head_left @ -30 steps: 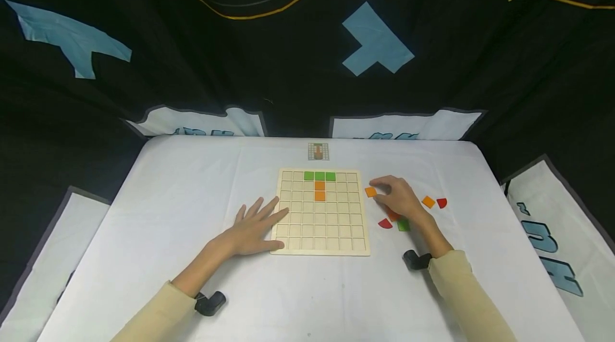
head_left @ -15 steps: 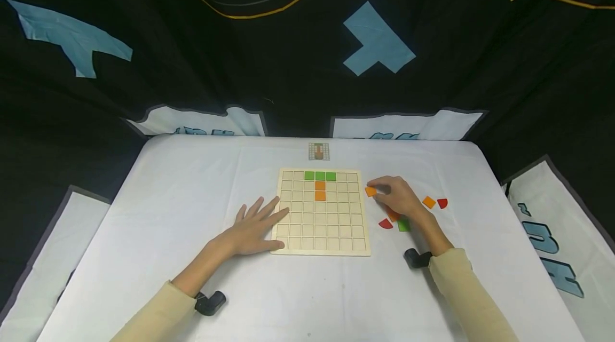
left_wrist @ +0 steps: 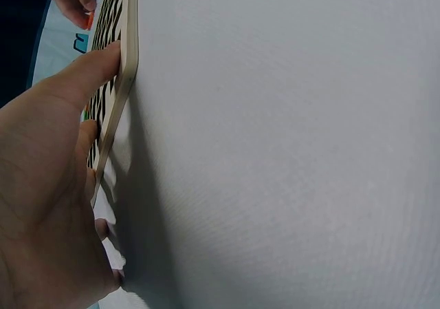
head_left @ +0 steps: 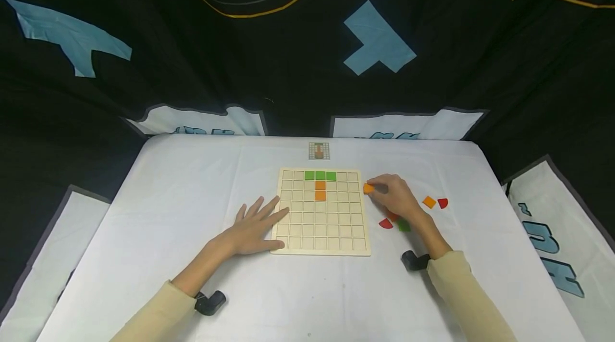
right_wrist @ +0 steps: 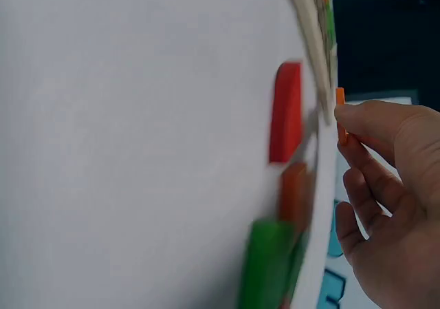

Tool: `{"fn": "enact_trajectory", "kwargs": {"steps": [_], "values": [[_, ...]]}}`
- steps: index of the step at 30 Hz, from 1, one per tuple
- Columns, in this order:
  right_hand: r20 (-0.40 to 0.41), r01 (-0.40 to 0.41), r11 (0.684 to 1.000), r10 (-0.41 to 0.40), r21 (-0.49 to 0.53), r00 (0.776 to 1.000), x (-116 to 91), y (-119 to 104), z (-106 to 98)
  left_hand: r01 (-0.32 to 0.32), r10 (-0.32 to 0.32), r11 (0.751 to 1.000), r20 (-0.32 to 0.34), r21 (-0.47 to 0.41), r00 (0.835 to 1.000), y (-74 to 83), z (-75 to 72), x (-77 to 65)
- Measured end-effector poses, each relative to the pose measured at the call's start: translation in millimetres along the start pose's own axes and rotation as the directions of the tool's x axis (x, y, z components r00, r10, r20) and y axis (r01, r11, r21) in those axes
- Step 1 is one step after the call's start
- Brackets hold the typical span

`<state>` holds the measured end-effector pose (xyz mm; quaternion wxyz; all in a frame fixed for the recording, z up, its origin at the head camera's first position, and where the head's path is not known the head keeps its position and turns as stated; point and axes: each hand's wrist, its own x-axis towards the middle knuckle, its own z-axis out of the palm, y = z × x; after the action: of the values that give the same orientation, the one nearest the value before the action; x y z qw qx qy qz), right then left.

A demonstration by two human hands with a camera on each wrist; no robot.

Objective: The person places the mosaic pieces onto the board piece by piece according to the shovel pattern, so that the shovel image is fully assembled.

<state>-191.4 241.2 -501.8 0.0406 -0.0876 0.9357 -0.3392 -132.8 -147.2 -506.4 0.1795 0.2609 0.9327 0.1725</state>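
Observation:
My right hand [head_left: 395,195] pinches an orange square tile [head_left: 368,188] between thumb and fingers, just beyond the right edge of the wooden grid board [head_left: 307,230]. In the right wrist view the orange tile [right_wrist: 340,97] is seen edge-on at the thumb tip. My left hand [head_left: 252,229] lies with spread fingers over the board's left edge, thumb at its lower left corner. On the board, green tiles [head_left: 320,175] form a short row at the top, and two orange tiles [head_left: 320,190] stand in a column under the middle one.
Right of the board lie a red quarter-round piece [head_left: 386,223] and a green piece [head_left: 403,225], partly under the right hand. Farther right are an orange square [head_left: 429,202] and another red piece [head_left: 443,203]. A small pattern card [head_left: 319,151] lies behind the board.
The right hand has shifted slightly left and up with the orange tile, bringing it closer to the board's edge. My left hand stays in place.

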Motion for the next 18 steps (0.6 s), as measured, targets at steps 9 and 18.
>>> {"fn": "enact_trajectory", "kwargs": {"steps": [9, 18], "values": [[0.009, 0.165, 0.985, -0.166, 0.044, 0.986, -3, -31, 10, -0.009, 0.009, 1.000, -0.010, -0.007, 1.000, 0.8, -1.2, -0.1], [0.085, 0.226, 0.972, -0.230, 0.058, 0.969, -6, -52, 33, -0.010, 0.010, 1.000, -0.005, -0.015, 1.000, 1.4, -2.7, -1.7]]}}
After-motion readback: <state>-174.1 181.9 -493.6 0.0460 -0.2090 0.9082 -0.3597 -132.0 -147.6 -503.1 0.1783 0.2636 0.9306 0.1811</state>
